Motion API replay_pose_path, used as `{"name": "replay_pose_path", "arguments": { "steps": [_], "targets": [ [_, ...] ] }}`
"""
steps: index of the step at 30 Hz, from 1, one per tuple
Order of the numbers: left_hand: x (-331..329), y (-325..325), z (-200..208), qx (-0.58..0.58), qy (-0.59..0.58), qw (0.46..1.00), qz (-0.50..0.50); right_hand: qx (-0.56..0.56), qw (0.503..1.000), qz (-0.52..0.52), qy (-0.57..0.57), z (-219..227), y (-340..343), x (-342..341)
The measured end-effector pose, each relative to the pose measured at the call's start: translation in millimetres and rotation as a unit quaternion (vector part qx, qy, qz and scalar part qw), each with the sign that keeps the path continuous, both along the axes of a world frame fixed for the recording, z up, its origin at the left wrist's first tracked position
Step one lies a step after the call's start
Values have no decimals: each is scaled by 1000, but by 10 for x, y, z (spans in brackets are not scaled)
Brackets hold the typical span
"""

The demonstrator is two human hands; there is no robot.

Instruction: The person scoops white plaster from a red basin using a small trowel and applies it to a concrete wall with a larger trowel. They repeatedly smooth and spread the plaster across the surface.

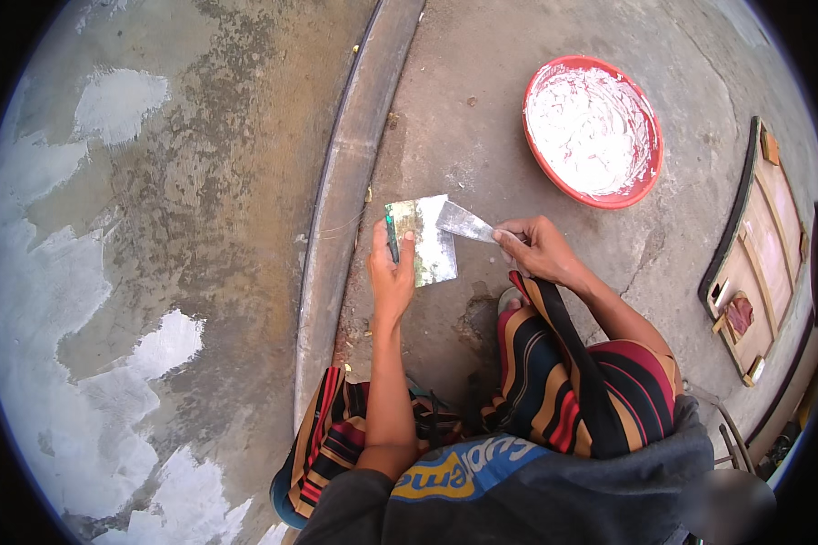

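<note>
My left hand (394, 282) is closed on a flat rectangular metal putty blade (434, 247) with a green strip along its left edge, the thumb lying over its face. White smears cover part of that face. In my right hand (543, 254) is a putty knife (466, 222), pinched close to its blade. Its wide tip overlaps the right part of the plate; whether the two touch I cannot tell. Fingers hide the knife's handle. Beyond my right hand stands a red basin (559, 187) with white paste (591, 127) spread inside it.
On the left is a grey-brown wall surface (236, 163) with white patches (123, 104). A raised ledge (359, 136) curves along it, beside the concrete floor (463, 118). A wooden-framed panel (759, 254) lies at the right. My bent knees in striped cloth are below my hands.
</note>
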State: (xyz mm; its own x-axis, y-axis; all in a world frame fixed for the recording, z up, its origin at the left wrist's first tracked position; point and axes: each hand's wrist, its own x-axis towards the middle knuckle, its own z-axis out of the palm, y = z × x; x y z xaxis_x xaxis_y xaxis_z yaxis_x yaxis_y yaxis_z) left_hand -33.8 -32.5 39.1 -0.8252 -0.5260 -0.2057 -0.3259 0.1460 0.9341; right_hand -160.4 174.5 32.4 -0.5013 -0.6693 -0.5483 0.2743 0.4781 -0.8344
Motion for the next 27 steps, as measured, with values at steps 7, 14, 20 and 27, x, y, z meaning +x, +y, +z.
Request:
{"name": "replay_pose_path", "arguments": {
  "steps": [7,14,20,27],
  "targets": [
    [71,-90,-472,101,87,974,181,-78,962,38,260,208,-48,188],
    [25,-11,-169,362,79,919,138,-5,965,80,250,-24,76,375],
    [104,-79,-246,351,19,933,77,-8,954,104,281,-22,3,275],
    [91,-80,-132,370,79,919,109,-33,960,90,262,-40,38,318]
  ]
}}
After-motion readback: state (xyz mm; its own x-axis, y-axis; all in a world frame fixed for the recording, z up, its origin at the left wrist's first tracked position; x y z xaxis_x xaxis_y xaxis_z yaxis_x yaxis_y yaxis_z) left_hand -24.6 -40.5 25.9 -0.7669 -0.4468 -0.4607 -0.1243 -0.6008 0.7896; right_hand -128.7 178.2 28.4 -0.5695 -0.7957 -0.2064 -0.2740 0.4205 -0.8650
